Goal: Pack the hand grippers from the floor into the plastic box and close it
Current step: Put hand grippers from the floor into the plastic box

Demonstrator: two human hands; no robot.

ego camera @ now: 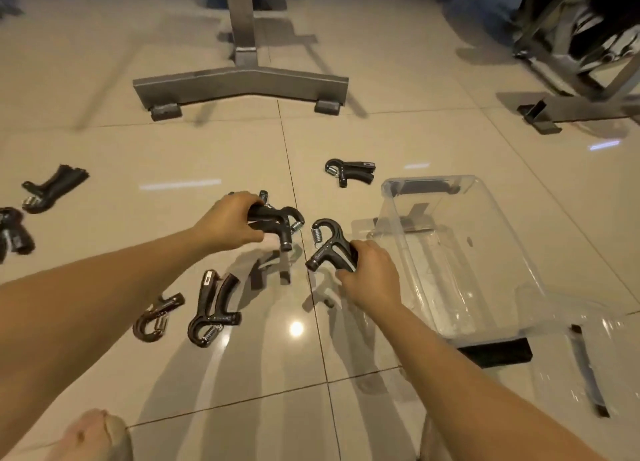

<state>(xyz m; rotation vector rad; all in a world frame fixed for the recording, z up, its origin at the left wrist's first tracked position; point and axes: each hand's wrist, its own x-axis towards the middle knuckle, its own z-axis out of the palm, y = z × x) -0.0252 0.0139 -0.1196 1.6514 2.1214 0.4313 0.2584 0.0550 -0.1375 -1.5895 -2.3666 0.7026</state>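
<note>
Hands: both are out over the tiled floor (104, 148), each clenched on a black hand gripper.
Left hand (228, 223): fingers curled tight round the handles of one hand gripper (277, 223), its hooked head and spring pointing right; a second gripper seems bunched behind it, though I cannot tell whether the hand grasps that too.
Right hand (370, 275): wrapped round the handle of another gripper (327, 247), hook and spring uppermost, lifted clear of the floor, just left of the box.
Plastic box (460, 252): clear, open, on the floor at right, nothing visible inside; its clear lid (588, 356) lies beside it at the near right.
Loose grippers: one beyond the box's far left corner (349, 173), two near the left forearm (211, 308), two blurred ones at the far left edge (52, 190).
Room: glossy beige tiles reflecting ceiling lights; a grey metal stand base (242, 82) ahead, more metal framing (571, 44) at upper right.
</note>
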